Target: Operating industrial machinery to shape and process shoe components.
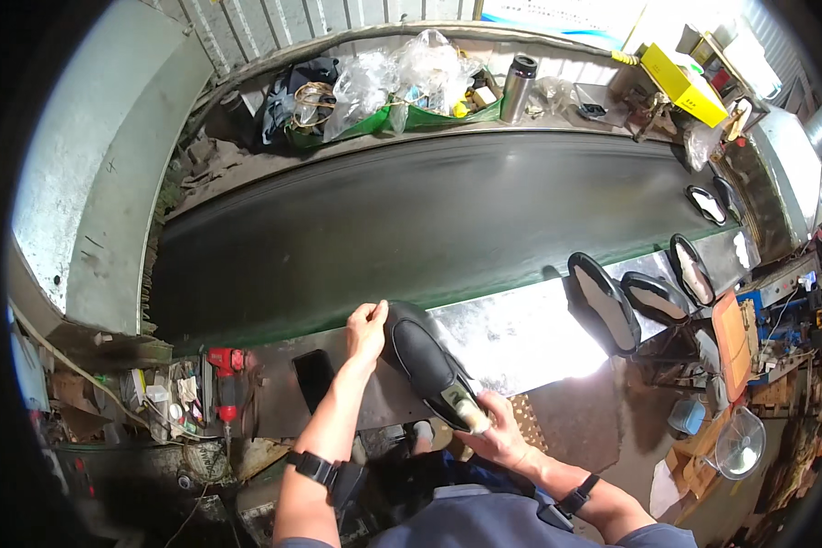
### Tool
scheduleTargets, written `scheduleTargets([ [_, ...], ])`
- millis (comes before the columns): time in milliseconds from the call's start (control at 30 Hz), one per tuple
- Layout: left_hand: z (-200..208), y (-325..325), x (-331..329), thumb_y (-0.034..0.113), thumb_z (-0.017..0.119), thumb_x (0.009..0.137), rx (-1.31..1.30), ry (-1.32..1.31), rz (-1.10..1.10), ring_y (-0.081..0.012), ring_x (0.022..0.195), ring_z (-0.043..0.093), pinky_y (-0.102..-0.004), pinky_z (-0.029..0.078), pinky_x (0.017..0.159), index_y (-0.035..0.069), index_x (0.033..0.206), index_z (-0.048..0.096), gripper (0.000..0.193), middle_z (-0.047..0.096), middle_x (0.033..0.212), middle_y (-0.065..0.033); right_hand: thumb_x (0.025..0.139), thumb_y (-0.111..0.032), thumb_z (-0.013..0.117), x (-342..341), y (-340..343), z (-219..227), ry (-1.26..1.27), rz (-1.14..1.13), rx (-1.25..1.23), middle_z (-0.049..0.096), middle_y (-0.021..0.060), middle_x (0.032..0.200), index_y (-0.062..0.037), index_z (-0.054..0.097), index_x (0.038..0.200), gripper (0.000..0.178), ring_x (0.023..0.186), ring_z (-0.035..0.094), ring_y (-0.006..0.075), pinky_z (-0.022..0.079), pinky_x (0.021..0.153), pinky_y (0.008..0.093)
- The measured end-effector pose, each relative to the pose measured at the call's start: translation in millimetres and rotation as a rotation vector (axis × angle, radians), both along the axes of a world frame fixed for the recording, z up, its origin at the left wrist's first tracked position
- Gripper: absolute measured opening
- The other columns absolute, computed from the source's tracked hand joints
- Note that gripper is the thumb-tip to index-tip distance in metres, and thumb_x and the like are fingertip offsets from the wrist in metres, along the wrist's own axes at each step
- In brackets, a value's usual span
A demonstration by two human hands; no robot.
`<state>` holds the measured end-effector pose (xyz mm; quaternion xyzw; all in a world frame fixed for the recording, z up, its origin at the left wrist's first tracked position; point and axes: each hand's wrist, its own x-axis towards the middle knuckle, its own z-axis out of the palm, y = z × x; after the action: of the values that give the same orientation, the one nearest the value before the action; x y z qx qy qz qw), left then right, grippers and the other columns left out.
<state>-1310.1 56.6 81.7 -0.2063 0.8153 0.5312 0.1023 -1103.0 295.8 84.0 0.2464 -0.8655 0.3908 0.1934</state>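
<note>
A black slip-on shoe [419, 352] with a light insole is held over the metal ledge, its toe pointing away from me. My left hand [367, 332] has its fingers closed on the left side of the toe. At the heel, my right hand [500, 435] is wrapped around the back of the same shoe; some of its fingers are hidden beneath. A dark phone [313, 378] lies flat on the ledge, left of the shoe and close to my left forearm.
Beyond the metal ledge [502, 329] runs a wide dark conveyor belt [411, 215]. Several black shoes [605, 301] lie on the ledge to the right. A red power screwdriver [227, 374] hangs at the left. Plastic bags [402, 78] and a steel flask [519, 89] stand behind the belt.
</note>
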Motion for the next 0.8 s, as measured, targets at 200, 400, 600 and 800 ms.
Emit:
scheduleTargets([
  [200, -28.0, 21.9, 21.7, 0.034, 0.065, 0.096, -0.262, 0.167, 0.102, -0.0275, 0.083, 0.068, -0.0412, 0.05, 0.076, -0.001, 0.094, 0.071, 0.036, 0.072, 0.087, -0.0169, 0.07, -0.03, 0.094, -8.7, -10.5, -18.9, -0.311, -0.117, -0.276, 0.036, 0.0325, 0.15, 0.0074, 0.041, 0.144, 0.099, 0.138, 0.041, 0.0464, 0.037, 0.113, 0.0504],
  [400, -28.5, 38.3, 80.5, 0.045, 0.07, 0.09, -0.031, -0.116, 0.107, -0.0311, 0.093, 0.07, -0.042, 0.052, 0.086, 0.0, 0.102, 0.072, 0.046, 0.074, 0.091, -0.0131, 0.077, -0.017, 0.084, 32.9, 54.2, -2.2, -0.441, 0.032, -0.118, 0.046, 0.0344, 0.142, 0.0089, 0.043, 0.142, 0.081, 0.138, 0.042, 0.0496, 0.031, 0.117, 0.0574],
  [600, -11.7, 85.7, 83.0, 0.052, 0.081, 0.074, -0.275, -0.105, 0.062, -0.04, 0.108, 0.066, -0.0474, 0.051, 0.093, 0.004, 0.119, 0.061, 0.07, 0.07, 0.111, -0.0202, 0.078, -0.018, 0.083, 24.7, 76.2, -31.0, -0.399, 0.245, -0.144, 0.037, 0.0336, 0.151, 0.0059, 0.031, 0.151, 0.092, 0.142, 0.036, 0.0487, 0.03, 0.119, 0.0526],
  [800, -12.8, 59.4, 88.8, 0.042, 0.081, 0.073, -0.063, -0.027, 0.202, -0.0328, 0.093, 0.072, -0.0424, 0.055, 0.085, 0.002, 0.098, 0.07, 0.048, 0.074, 0.094, -0.017, 0.08, -0.023, 0.083, 12.0, 80.0, -22.2, -0.596, 0.366, -0.103, 0.023, 0.0301, 0.16, 0.0059, 0.014, 0.157, 0.107, 0.151, 0.021, 0.0424, 0.021, 0.122, 0.0465],
])
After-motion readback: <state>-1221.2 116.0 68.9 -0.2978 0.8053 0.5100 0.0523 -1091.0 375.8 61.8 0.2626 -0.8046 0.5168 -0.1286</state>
